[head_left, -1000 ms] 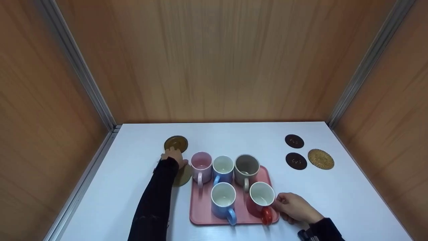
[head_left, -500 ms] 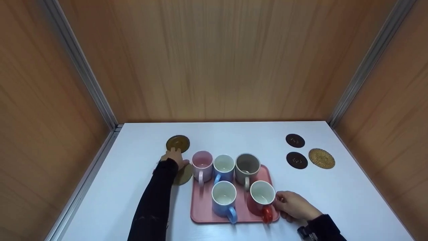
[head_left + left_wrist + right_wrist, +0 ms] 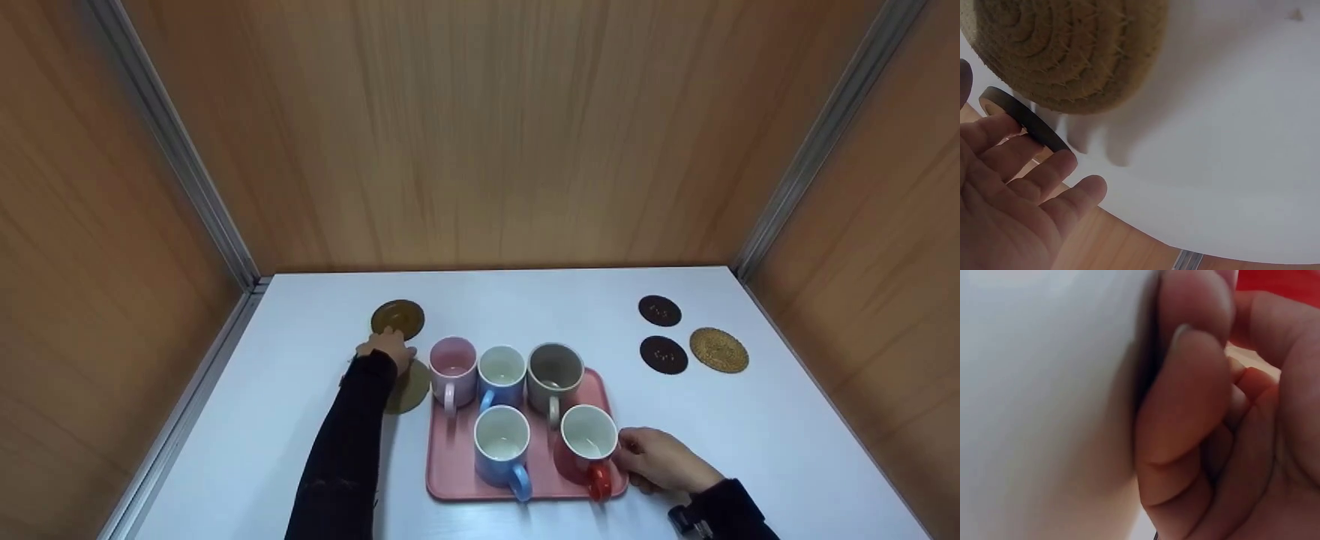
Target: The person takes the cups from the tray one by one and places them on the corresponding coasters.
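Observation:
At the far left of the table my left hand [image 3: 386, 347] touches the near edge of a round brown coaster [image 3: 397, 318]. In the left wrist view its fingers lie loosely against that dark-rimmed coaster [image 3: 1039, 126]. A coiled woven coaster [image 3: 1084, 62] lies beside it, partly under my forearm. My right hand [image 3: 660, 457], fingers curled, holds the right rim of a pink tray [image 3: 454, 480], close beside a red mug [image 3: 589, 433]. The tray also bears a pink mug [image 3: 453, 367], a grey mug [image 3: 553, 375] and two blue mugs [image 3: 501, 450]. The right fingertips' contact is partly hidden.
Two dark round coasters [image 3: 664, 355] and a golden-brown textured coaster [image 3: 718, 350] lie at the right of the white table [image 3: 525, 307]. Wood-grain panels [image 3: 480, 135] enclose the back and both sides.
The thumb of my left hand has drawn in toward its fingers by the brown coaster. My right hand stays at the tray's rim. The mugs have not moved on the tray.

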Demonstrator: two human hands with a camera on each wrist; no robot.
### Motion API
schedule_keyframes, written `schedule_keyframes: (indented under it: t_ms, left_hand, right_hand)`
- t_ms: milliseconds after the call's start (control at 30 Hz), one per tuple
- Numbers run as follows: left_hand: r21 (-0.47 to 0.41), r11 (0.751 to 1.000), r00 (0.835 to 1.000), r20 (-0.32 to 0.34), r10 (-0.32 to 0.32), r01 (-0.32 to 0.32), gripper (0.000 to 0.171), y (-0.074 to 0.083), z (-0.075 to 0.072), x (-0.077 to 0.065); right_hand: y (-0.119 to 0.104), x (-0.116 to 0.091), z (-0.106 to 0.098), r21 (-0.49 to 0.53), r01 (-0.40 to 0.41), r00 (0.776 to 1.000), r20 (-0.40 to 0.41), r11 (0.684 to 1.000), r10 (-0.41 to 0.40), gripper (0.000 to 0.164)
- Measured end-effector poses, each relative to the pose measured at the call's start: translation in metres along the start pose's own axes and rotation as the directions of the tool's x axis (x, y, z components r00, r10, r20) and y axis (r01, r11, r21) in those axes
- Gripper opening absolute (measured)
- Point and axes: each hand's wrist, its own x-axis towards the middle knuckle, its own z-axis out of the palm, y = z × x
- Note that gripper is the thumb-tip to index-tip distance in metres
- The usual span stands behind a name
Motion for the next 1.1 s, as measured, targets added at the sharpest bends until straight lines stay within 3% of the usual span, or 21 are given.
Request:
schedule_keyframes:
  t_ms: [133, 267, 367, 500, 600, 733, 867, 967, 1100]
  left_hand:
    - [-0.060, 0.998, 0.999, 0.035, 0.007, -0.005, 0.065, -0.001, 0.000, 0.003]
    - [-0.091, 0.996, 0.997, 0.080, 0.006, 0.002, 0.075, -0.009, 0.010, 0.016]
    - [-0.072, 0.997, 0.997, 0.072, -0.006, 0.011, 0.082, -0.018, 0.023, 0.027]
    - [-0.057, 0.998, 1.000, 0.014, 0.004, -0.003, 0.082, -0.021, 0.029, 0.027]
    - [-0.031, 0.996, 0.993, -0.083, 0.080, -0.083, 0.069, -0.015, 0.024, 0.015]
    - [0.013, 0.979, 0.951, -0.231, 0.203, -0.206, 0.041, -0.009, 0.023, -0.011]
    - [-0.002, 0.967, 0.924, -0.294, 0.245, -0.257, 0.025, -0.016, 0.035, -0.045]
    - [-0.033, 0.964, 0.922, -0.303, 0.243, -0.265, 0.021, -0.022, 0.046, -0.067]
    - [-0.044, 0.968, 0.939, -0.257, 0.227, -0.246, 0.031, -0.028, 0.056, -0.085]
  right_hand:
    - [-0.001, -0.001, -0.001, -0.013, 0.011, 1.000, -0.011, 1.000, -0.011, 0.029]
    - [-0.001, 0.000, 0.000, -0.031, 0.002, 1.000, -0.013, 1.000, -0.002, 0.027]
    - [-0.001, 0.003, 0.001, -0.054, 0.017, 1.000, -0.020, 0.998, -0.018, 0.027]
    - [-0.001, 0.004, 0.001, -0.078, 0.036, 0.999, -0.029, 0.996, -0.038, 0.029]
    - [0.001, 0.004, 0.000, -0.062, 0.023, 0.999, -0.021, 0.998, -0.024, 0.030]
    - [0.003, 0.001, -0.002, -0.006, -0.027, 1.000, 0.002, 1.000, 0.027, 0.029]
    - [0.004, -0.001, 0.002, 0.018, -0.045, 0.999, 0.019, 0.999, 0.045, 0.029]
    - [0.004, -0.002, 0.001, 0.003, -0.028, 0.999, 0.018, 1.000, 0.028, 0.029]
    - [0.004, -0.002, 0.000, -0.021, -0.014, 1.000, 0.009, 1.000, 0.014, 0.030]
